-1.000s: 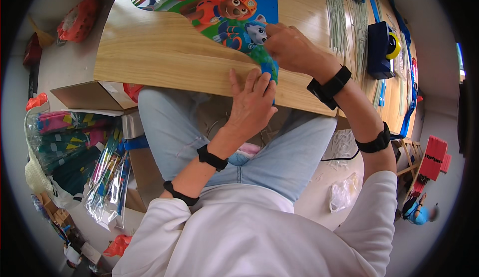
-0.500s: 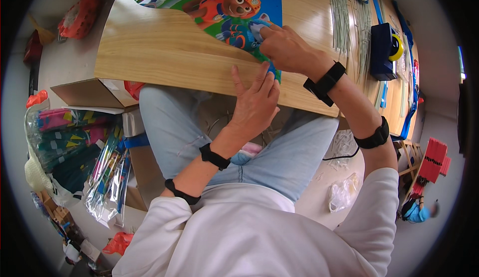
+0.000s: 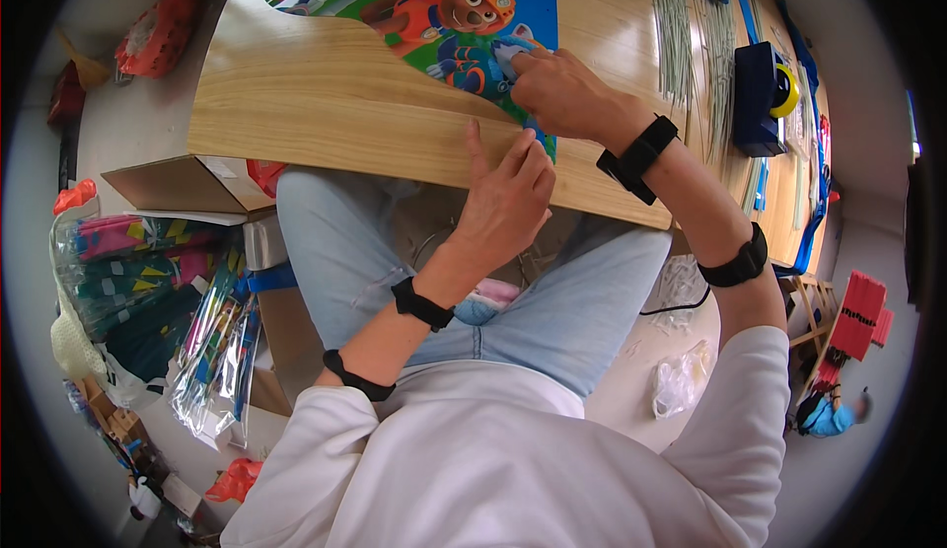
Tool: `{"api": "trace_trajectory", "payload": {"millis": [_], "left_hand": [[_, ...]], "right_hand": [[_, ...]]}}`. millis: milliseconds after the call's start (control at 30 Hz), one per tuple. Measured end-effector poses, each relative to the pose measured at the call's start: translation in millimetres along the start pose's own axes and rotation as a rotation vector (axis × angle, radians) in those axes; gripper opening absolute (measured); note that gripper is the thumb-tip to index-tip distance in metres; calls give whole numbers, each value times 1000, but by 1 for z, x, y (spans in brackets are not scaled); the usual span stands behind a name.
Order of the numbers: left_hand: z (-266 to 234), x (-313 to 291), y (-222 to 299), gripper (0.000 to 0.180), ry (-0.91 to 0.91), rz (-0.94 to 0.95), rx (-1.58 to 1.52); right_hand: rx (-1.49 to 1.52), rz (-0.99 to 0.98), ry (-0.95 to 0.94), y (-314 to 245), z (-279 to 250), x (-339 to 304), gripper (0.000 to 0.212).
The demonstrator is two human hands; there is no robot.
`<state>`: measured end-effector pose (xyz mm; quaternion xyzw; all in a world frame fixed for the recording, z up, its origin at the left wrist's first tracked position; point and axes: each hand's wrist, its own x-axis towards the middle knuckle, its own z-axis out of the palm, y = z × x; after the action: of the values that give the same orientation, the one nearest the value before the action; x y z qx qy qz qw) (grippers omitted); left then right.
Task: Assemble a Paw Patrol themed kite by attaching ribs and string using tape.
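Note:
A glossy printed sheet (image 3: 459, 10) with cartoon dogs on blue and green lies on the wooden table, narrowing to a tip at the table's near edge. My left hand (image 3: 508, 193) is at that tip, its fingers bent together on the sheet's end while one finger sticks out over the wood. Just beyond it, my right hand (image 3: 567, 99) presses down on the sheet's right part with curled fingers. Whatever those fingertips may hold is hidden beneath the hand.
Bundles of thin pale rods (image 3: 669, 35) lie on the table (image 3: 326, 84) to the right, beside a dark blue tape dispenser (image 3: 758, 99) with yellow tape. An open cardboard box (image 3: 182, 185) and plastic-wrapped colourful packages (image 3: 138, 282) stand at left. Another person (image 3: 829, 415) is far right.
My left hand's fingers have bent and drawn closer together at the sheet's tip. My right hand stays in nearly the same place, and the sheet has hardly shifted.

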<state>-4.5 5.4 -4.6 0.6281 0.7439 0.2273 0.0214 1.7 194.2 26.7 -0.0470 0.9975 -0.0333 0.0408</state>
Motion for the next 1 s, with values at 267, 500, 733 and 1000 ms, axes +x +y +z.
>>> {"api": "trace_trajectory", "payload": {"millis": [267, 500, 733, 1000], "left_hand": [[-4, 3, -1, 52, -20, -2, -43], [-7, 5, 1, 53, -70, 13, -21], [-9, 6, 4, 55, -84, 4, -22], [-8, 7, 3, 45, -49, 11, -55]], "right_hand": [[-154, 99, -86, -4, -3, 6, 10], [-95, 253, -206, -2, -10, 7, 12], [68, 347, 127, 5, -8, -6, 16], [384, 464, 290, -9, 2, -36, 23]]}}
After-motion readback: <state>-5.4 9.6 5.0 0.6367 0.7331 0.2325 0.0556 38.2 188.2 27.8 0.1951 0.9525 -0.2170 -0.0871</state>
